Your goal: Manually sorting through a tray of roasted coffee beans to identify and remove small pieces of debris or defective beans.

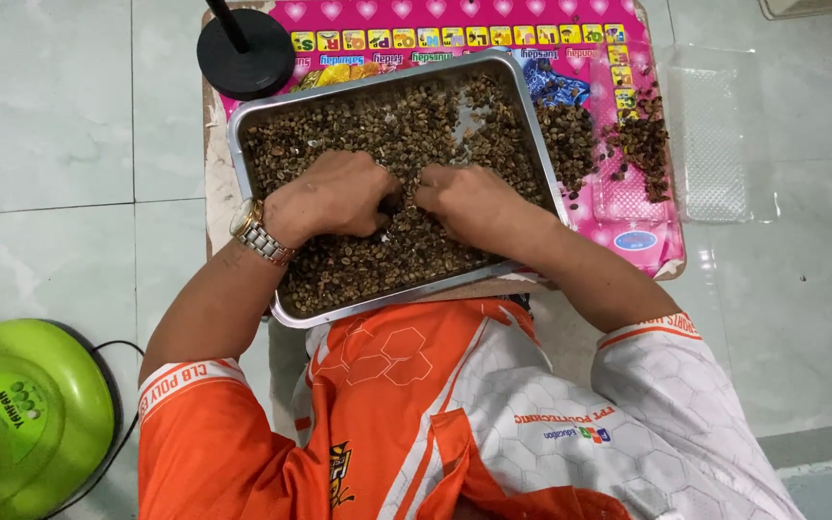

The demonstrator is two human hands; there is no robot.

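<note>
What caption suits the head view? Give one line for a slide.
Both hands, left and right, dig into beans in a metal tray.

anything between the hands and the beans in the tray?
Nothing visible. The left hand and right hand both rest directly on the layer of brown beans inside the metal tray, fingers curled into it. Whether either grip holds beans is hidden.

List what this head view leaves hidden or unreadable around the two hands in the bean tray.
- Fingertips of the left hand and right hand: curled down into the beans, so any grip is hidden.
- Metal tray floor: mostly buried under beans.
- Black stand: pole cut off by the top edge.
- Green device: cut off at the left and bottom edges.
</note>
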